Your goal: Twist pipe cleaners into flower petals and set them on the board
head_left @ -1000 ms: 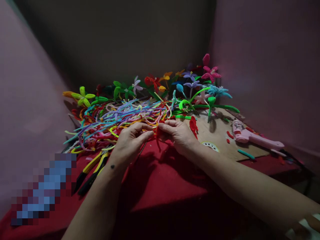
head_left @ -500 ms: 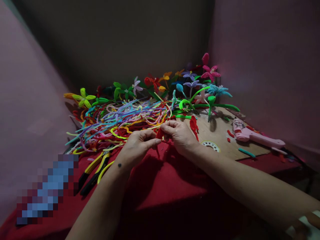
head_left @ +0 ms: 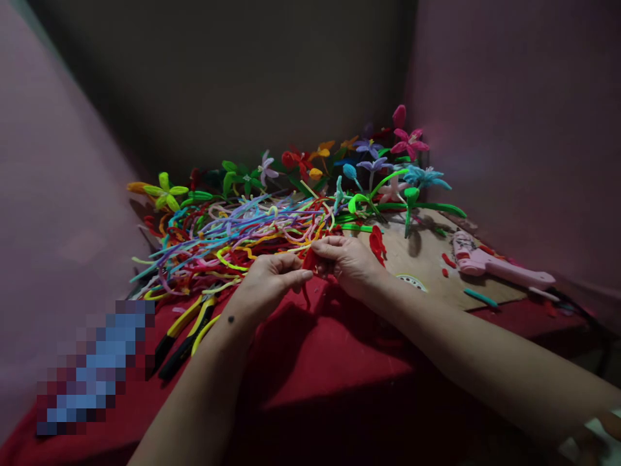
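Between my two hands is a red pipe cleaner (head_left: 309, 260), bent into a small folded shape, with a thin end hanging below the fingers. My left hand (head_left: 279, 272) pinches it from the left between thumb and fingers. From the right, my right hand (head_left: 342, 257) grips the same piece, its fingertips closed and partly hiding it. Just past the right hand, a red looped pipe cleaner piece (head_left: 377, 244) lies on the wooden board (head_left: 427, 285). Behind the hands spreads a heap of many-coloured pipe cleaners (head_left: 242, 226).
Pipe cleaner flowers, among them a yellow one (head_left: 165, 191) and a pink one (head_left: 410, 144), stand along the back. Yellow-black pliers (head_left: 189, 336) lie at left near a blurred-out blue item (head_left: 101, 362). A pink glue gun (head_left: 499, 264) rests at right by a white ring (head_left: 412, 282).
Both hands stay almost in place on the red pipe cleaner. The right hand has turned slightly, and its wrist covers more of the white ring. The view has shifted a little.
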The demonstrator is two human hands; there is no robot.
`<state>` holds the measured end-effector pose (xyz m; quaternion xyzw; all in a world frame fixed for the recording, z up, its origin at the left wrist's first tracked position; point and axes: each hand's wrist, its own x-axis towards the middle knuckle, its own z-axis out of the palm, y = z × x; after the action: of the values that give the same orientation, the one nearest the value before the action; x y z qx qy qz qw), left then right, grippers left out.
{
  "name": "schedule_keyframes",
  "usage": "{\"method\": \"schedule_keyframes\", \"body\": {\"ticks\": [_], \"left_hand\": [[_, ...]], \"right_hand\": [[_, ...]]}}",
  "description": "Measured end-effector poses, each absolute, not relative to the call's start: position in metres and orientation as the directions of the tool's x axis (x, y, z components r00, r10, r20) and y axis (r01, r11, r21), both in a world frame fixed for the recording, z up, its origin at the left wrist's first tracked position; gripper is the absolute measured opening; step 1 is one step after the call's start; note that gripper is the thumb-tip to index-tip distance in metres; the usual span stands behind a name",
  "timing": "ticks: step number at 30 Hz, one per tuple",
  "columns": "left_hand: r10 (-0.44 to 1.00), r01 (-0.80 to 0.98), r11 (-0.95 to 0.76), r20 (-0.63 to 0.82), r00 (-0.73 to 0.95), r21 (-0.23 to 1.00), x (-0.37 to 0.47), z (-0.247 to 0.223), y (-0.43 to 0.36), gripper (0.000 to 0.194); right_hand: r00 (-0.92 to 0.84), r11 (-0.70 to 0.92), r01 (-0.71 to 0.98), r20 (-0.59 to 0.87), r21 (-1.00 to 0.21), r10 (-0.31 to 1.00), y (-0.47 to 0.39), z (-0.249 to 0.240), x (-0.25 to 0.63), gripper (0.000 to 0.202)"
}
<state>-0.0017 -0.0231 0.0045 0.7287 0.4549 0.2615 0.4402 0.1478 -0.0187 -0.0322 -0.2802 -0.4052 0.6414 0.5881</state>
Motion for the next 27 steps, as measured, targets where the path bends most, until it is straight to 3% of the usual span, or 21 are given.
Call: {"method": "schedule_keyframes", "body": {"ticks": [6, 13, 23, 27], "left_hand": [[0.854, 0.265, -0.026, -0.117, 0.508, 0.964, -0.0092, 0.0013, -0.0207, 0.027], [0.831, 0.196, 0.009, -0.116, 0.544, 0.981, -0.0103, 0.0003, -0.0216, 0.025], [0.864, 0.283, -0.023, -0.123, 0.488, 0.959, -0.0076, 0.0024, -0.0228, 0.026], [0.892, 0.371, -0.118, -0.066, 0.447, 0.921, -0.0032, 0.005, -0.0256, 0.024]], "right_hand": [[-0.313, -0.117, -0.647, 0.122, -0.753, 0.942, -0.0186, -0.0267, 0.1501, 0.018], [-0.298, -0.054, -0.65, 0.189, -0.758, 0.935, -0.0183, -0.0303, 0.1479, 0.019], [-0.233, 0.032, -0.531, 0.182, -0.847, 0.955, -0.0233, -0.0288, 0.1449, 0.019], [-0.121, 0.113, -0.436, 0.182, -0.893, 0.976, -0.0276, -0.0261, 0.1438, 0.019]]}}
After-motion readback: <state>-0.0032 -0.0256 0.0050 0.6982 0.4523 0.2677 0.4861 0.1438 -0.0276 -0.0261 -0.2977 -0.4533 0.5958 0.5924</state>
